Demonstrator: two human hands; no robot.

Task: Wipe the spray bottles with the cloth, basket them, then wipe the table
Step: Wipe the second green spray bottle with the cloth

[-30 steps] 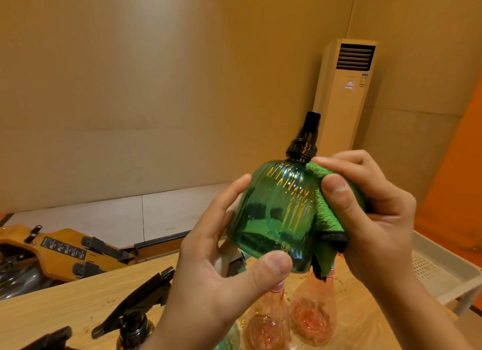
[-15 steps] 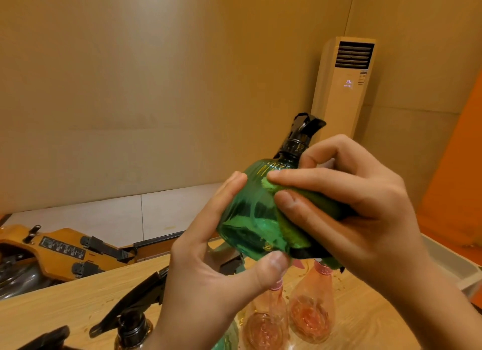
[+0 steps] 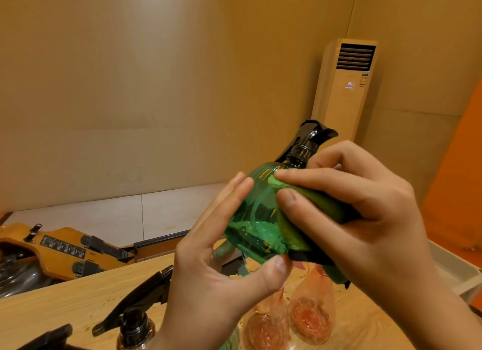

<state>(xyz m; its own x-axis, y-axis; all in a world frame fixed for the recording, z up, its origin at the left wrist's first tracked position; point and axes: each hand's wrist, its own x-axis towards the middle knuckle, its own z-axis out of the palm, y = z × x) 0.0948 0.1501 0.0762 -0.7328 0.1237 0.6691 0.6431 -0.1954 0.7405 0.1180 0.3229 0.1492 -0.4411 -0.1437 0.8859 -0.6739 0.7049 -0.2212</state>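
Since a second earlier, the green spray bottle had been tilted, nozzle toward one o'clock. It was held above the table, gripped at nine o'clock by the left hand; at three o'clock the green cloth was pinched against it by the right hand.

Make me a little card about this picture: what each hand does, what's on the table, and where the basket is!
Left hand: grips the green spray bottle near its base, up off the table
Right hand: holds the green cloth against the bottle's side
Bottle tilt: black sprayer top points up and away
Table: two pink bottles, one black-trigger bottle
Basket: white, at the right; its inside is hidden
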